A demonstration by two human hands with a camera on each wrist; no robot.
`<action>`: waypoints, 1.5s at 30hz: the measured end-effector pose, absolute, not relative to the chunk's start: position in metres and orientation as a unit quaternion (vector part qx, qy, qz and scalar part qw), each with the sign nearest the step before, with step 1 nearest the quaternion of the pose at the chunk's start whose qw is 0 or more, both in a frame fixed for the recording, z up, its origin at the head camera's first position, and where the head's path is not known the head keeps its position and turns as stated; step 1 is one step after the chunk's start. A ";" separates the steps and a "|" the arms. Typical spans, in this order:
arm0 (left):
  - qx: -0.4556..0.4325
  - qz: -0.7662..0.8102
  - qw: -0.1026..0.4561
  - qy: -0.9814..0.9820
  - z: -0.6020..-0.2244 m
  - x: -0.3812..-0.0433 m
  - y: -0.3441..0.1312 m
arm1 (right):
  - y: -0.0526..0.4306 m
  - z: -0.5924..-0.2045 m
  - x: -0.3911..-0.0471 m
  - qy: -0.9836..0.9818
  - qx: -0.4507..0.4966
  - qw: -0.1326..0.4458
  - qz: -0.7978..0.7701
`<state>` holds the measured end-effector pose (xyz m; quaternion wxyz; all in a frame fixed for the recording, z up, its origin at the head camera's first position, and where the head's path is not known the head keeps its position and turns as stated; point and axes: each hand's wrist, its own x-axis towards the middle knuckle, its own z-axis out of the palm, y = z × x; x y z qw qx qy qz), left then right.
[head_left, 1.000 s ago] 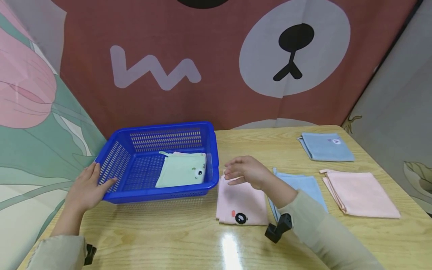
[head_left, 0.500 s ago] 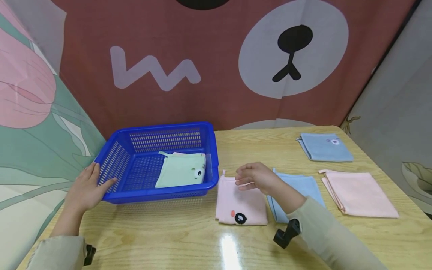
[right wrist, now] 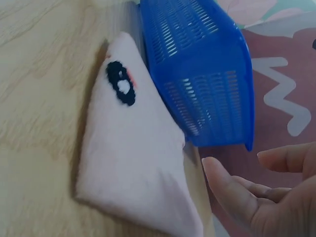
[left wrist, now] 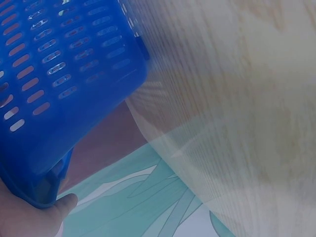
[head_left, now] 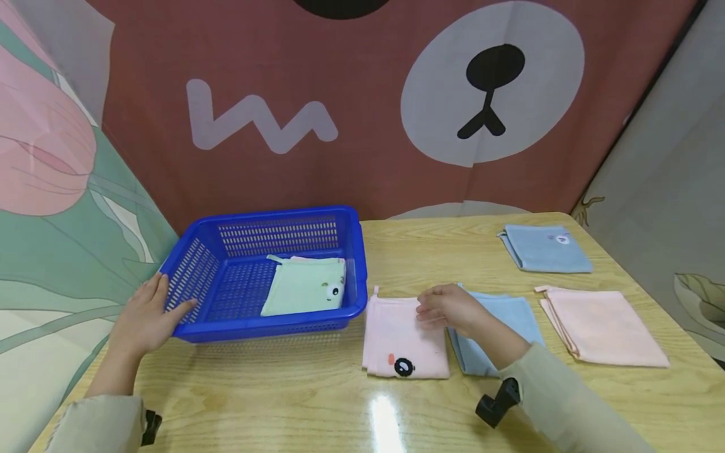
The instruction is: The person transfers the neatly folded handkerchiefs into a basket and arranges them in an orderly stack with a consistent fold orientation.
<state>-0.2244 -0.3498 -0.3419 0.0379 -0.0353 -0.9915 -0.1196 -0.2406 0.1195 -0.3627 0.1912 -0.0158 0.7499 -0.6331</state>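
My left hand (head_left: 141, 314) holds the left rim of a blue plastic basket (head_left: 266, 327), its thumb lying over the edge. In the left wrist view, part of that hand (left wrist: 37, 217) shows at the basket's rim. My right hand (head_left: 453, 308) hovers with loosely bent fingers above the upper right part of a folded pink towel (head_left: 396, 333) with an embroidered eye. Nothing is between the right thumb and fingers in the right wrist view. A folded light blue towel (head_left: 510, 314) lies partly hidden under the right forearm. Inside the basket lies a folded pale green towel (head_left: 306, 289), with a pink edge behind it.
To the right lie another folded pink towel (head_left: 606, 327) and, farther back, a folded grey-blue towel (head_left: 546, 248). Everything stands on a wooden table (head_left: 272, 402). A printed cloth (head_left: 272, 176) hangs behind the table's back edge.
My right hand has moved right and slightly toward me, from beside the basket's right edge to the far side of the pink towel near the light blue one. The left hand and basket stay put.
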 end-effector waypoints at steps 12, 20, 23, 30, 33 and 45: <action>-0.040 -0.117 0.039 -0.992 -0.341 -0.226 -0.349 | 0.134 -0.374 -0.237 0.747 0.023 0.199 -0.634; -0.040 -0.119 0.038 -0.991 -0.340 -0.226 -0.350 | 0.143 -0.377 -0.232 0.756 0.028 0.188 -0.626; -0.039 -0.118 0.042 -0.991 -0.340 -0.226 -0.350 | 0.146 -0.379 -0.231 0.755 0.034 0.188 -0.627; -0.037 -0.115 0.042 -0.992 -0.340 -0.225 -0.350 | 0.150 -0.382 -0.228 0.766 0.054 0.189 -0.612; -0.037 -0.116 0.041 -0.992 -0.341 -0.225 -0.350 | 0.151 -0.383 -0.227 0.768 0.052 0.194 -0.609; -0.036 -0.112 0.040 -0.992 -0.342 -0.225 -0.351 | 0.142 -0.390 -0.239 0.770 0.098 0.201 -0.597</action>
